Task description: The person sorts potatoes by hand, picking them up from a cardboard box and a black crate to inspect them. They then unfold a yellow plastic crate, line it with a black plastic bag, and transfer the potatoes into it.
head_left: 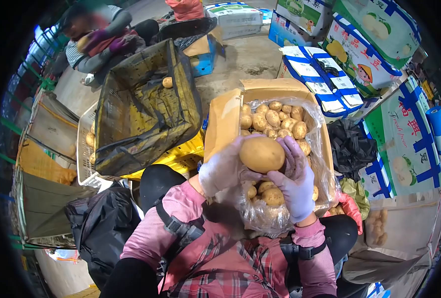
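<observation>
A large, smooth potato [261, 154] is held up between my two gloved hands, above an open cardboard box [224, 119]. My left hand [221, 168] is closed around its left side, with the fingers partly behind it. On the right, my right hand [296, 181] grips it with the thumb below and the fingers along its edge. Both gloves are pale lilac and dusty. Inside the box, lined with clear plastic [316, 119], lie many smaller potatoes [273, 118]. The held potato and my hands hide part of them.
Left of the box, a crate lined with black plastic [146, 111] holds one potato [167, 82] and tilts over a yellow crate [188, 149]. Printed cartons [362, 59] are stacked at right. Black plastic bags [352, 146] lie beside the box. Another person [99, 39] sits at upper left.
</observation>
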Demonstrator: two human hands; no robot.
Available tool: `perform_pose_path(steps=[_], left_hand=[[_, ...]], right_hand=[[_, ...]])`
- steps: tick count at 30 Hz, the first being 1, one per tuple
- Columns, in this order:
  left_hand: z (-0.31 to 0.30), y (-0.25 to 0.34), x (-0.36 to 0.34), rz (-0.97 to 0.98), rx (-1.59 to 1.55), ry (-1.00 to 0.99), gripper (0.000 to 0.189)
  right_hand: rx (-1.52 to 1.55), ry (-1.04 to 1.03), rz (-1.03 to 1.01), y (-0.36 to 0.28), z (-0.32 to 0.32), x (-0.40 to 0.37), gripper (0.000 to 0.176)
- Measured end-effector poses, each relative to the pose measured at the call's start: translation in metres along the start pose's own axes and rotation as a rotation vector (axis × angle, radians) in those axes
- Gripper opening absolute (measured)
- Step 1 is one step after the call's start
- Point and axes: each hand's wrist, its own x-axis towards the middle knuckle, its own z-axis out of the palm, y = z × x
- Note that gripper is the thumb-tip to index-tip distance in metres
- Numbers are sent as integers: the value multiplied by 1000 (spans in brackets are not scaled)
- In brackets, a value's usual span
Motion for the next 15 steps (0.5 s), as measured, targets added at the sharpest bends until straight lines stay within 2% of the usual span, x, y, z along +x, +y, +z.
perform_pose_path(steps=[1,3,5,7,9,11,12,13,15], left_hand=[[-7,1,-1,-63,-269,-85,55],[7,-3,-3,-22,141,123,54],[10,-7,1,-29,210,227,55],[6,-15,5,-73,-71,229,56],[19,-8,4,-58,259,275,56],[36,6,-1,70,354,368,54],[45,18,-6,185,284,433,51],[47,30,-11,291,216,497,49],[30,72,-24,574,335,699,44]], right_hand=[[-20,-27,9,0,0,-1,81],[-57,-83,19,3,0,-3,80],[-127,-75,-52,8,4,-4,78],[-114,-45,-58,7,8,-7,71],[-6,-7,-2,-1,14,-7,59],[-8,127,108,-9,4,1,45],[-7,197,162,-14,-4,5,41],[-46,251,106,-19,-11,7,39],[-124,371,-10,-36,-24,5,38]])
